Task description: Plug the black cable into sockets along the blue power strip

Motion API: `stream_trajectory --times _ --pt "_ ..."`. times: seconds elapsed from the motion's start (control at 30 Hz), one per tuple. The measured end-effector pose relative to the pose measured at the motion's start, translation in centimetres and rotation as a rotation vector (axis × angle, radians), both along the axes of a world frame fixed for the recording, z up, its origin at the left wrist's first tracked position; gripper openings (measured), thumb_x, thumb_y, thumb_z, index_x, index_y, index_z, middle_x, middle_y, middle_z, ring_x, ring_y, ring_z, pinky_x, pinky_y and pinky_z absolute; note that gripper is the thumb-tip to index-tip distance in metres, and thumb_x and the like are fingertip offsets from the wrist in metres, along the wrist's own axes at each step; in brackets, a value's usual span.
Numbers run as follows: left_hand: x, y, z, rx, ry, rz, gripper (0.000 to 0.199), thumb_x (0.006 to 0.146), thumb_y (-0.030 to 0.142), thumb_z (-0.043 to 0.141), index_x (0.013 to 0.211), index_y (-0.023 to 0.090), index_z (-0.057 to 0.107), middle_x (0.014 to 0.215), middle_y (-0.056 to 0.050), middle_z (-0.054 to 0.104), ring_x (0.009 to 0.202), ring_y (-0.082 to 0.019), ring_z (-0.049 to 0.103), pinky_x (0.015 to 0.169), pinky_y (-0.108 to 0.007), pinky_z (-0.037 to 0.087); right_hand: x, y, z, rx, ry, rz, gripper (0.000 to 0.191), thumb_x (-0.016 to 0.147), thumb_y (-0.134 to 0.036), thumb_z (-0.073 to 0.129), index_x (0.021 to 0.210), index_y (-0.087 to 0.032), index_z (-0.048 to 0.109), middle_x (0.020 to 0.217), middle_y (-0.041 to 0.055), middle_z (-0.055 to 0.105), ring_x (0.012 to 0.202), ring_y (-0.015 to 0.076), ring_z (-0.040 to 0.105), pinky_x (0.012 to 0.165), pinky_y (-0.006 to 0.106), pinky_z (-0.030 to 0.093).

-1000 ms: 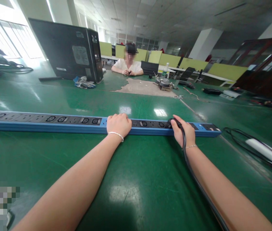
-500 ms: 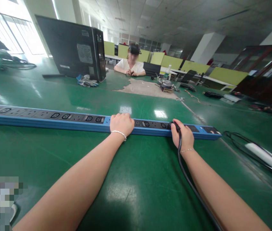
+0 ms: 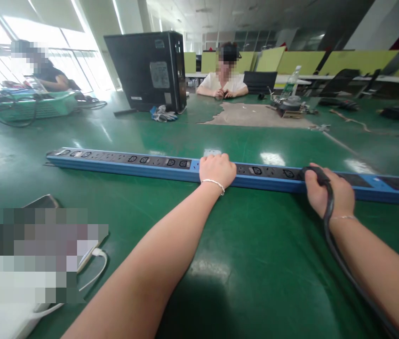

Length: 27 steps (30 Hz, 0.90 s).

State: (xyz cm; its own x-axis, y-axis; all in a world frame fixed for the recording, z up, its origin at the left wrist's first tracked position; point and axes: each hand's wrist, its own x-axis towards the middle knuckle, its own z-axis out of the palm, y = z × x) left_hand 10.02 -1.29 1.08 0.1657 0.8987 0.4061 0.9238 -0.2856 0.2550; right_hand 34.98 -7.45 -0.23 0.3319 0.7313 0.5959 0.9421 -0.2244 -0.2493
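A long blue power strip (image 3: 143, 170) with black sockets lies across the green table. Near its middle, my left hand (image 3: 218, 170) is closed over the strip, fingers wrapped over its top. To the right, my right hand (image 3: 331, 190) grips a black plug (image 3: 317, 175) against the strip's sockets, thumb on the plug's side. A thick black cable (image 3: 339, 256) runs from the plug down past my right wrist to the lower right. How far the plug sits in a socket is hidden by my fingers.
Beyond the strip stand a black computer case (image 3: 146, 73), gloves (image 3: 163, 114) and a bottle (image 3: 292, 81). A green basket (image 3: 40, 106) holds cables at the left. One person sits opposite, another at the far left. A white device (image 3: 5, 301) with a cable lies lower left.
The view has swung left, so the strip and both hands appear farther right. The basket and the person at the left show more fully. Both hands keep their holds.
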Motion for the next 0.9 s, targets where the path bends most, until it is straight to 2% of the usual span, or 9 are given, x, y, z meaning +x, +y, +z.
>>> stream_trajectory --times 0.33,0.6,0.77,0.9 --pt "0.0 0.2 1.1 -0.144 0.020 -0.036 0.033 0.087 0.031 0.036 0.098 0.015 0.063 0.101 -0.011 0.067 0.097 -0.023 0.057 0.087 -0.040 0.034 0.1 0.0 0.0 -0.067 0.039 -0.041 0.045 0.085 -0.039 0.038 0.113 -0.017 0.065 0.111 0.0147 0.067 0.107 0.0275 0.059 0.095 0.042 0.042" --pt "0.2 0.4 1.2 -0.134 0.060 0.002 0.033 0.086 0.032 0.036 0.098 0.018 0.063 0.102 -0.009 0.068 0.096 -0.022 0.059 0.086 -0.038 0.037 0.3 0.4 -0.5 -0.009 -0.022 -0.027 0.050 0.084 -0.042 0.033 0.109 -0.016 0.067 0.106 0.0142 0.068 0.102 0.0278 0.061 0.092 0.042 0.042" --pt "0.2 0.2 1.2 -0.129 0.075 0.020 0.034 0.086 0.032 0.036 0.098 0.019 0.064 0.101 -0.009 0.068 0.096 -0.023 0.059 0.085 -0.039 0.038 0.1 0.3 -0.5 0.033 -0.005 -0.039 0.048 0.083 -0.041 0.035 0.108 -0.015 0.067 0.104 0.0149 0.069 0.098 0.0254 0.062 0.091 0.038 0.041" --pt "0.1 -0.2 1.1 -0.106 0.080 0.024 0.034 0.086 0.033 0.035 0.097 0.019 0.064 0.100 -0.009 0.068 0.096 -0.024 0.059 0.084 -0.039 0.038 -0.3 -0.4 0.0 0.035 -0.020 -0.009 0.045 0.082 -0.039 0.038 0.103 -0.015 0.069 0.099 0.0144 0.070 0.088 0.0231 0.063 0.082 0.032 0.042"
